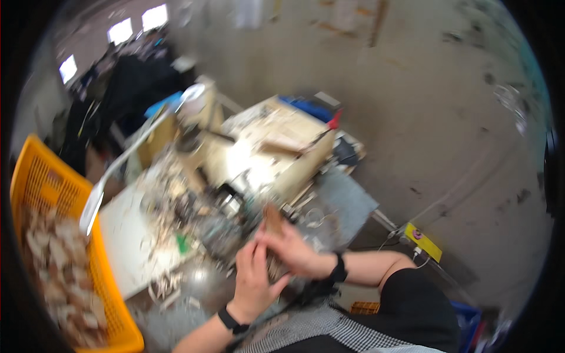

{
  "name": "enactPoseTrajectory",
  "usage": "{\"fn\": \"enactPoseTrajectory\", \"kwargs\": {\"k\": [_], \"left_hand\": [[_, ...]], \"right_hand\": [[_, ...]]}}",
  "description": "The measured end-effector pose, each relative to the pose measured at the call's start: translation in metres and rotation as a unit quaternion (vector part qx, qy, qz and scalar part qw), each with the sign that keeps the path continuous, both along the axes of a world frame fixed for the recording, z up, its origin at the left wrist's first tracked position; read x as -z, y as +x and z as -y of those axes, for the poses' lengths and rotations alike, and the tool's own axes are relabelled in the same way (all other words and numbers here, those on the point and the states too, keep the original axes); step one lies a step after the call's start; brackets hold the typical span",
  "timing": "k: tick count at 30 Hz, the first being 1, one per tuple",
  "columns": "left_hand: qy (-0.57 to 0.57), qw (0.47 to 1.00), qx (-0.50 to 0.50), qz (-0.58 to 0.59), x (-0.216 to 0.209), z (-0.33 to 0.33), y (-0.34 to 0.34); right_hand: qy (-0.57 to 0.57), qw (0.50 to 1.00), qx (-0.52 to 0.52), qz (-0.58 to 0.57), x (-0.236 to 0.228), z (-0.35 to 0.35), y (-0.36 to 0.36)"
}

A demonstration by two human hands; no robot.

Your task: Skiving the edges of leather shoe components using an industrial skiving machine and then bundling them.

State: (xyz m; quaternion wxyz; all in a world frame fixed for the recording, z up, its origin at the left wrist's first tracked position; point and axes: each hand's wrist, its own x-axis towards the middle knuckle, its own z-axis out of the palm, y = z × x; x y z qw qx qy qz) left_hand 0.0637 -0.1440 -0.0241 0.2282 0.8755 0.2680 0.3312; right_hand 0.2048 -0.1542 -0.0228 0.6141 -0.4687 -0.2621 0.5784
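Note:
The picture is blurred by motion. Both hands meet in front of me over a cluttered workbench [126, 235]. My left hand [254, 276] and my right hand [292, 247] together grip a small brown flat piece [273, 219], which sticks up between the fingers. Each wrist wears a black band. The piece sits close to a grey machine [259, 159] with metal parts at its base. I cannot tell the piece's exact shape.
A yellow plastic crate [106, 282] with several pale brown pieces stands at my left. A long white lamp arm [123, 159] crosses the bench. Scraps litter the bench top. A yellow box [424, 241] with cables lies on the concrete floor at right.

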Motion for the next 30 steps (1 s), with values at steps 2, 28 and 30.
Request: {"fn": "enactPoseTrajectory", "kwargs": {"k": [2,28,30], "left_hand": [[-0.016,1.0,0.02,-0.013,0.021,0.004,-0.01],[-0.056,0.977,0.159,-0.131,0.026,0.011,-0.055],[-0.166,0.977,0.13,-0.04,-0.026,0.022,-0.054]], "right_hand": [[-0.064,0.987,-0.012,-0.147,0.016,0.017,-0.01],[0.16,0.874,-0.205,0.412,0.068,0.076,-0.001],[0.148,0.918,-0.137,0.343,0.044,0.08,-0.002]]}}
